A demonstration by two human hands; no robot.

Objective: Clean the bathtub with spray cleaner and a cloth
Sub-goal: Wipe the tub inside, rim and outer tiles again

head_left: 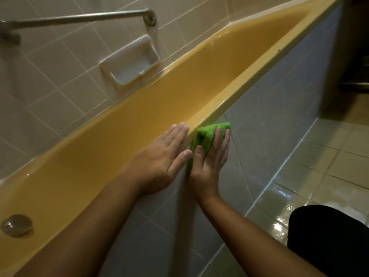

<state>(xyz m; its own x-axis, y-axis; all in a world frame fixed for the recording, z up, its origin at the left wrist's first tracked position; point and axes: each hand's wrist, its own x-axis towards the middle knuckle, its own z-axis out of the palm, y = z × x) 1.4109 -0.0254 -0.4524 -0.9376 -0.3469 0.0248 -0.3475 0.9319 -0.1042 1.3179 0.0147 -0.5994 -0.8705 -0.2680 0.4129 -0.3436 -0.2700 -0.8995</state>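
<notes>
The yellow bathtub point(249, 56) runs diagonally from lower left to upper right. A folded green cloth point(207, 134) lies against the outer side of its near rim, on the grey tiled tub front point(279, 108). My right hand point(211, 158) presses the cloth flat with straight fingers. Just left of it, my left hand point(161, 156) rests flat on the tub rim, fingers straight, its thumb touching the cloth's edge. No spray cleaner bottle is in view.
A metal drain stopper point(17, 224) sits in the tub at lower left. On the tiled wall are a white soap dish point(130, 61) and a metal grab bar point(79, 18). The tiled floor point(311, 176) at right looks wet. My dark-clothed knee point(329, 236) is at lower right.
</notes>
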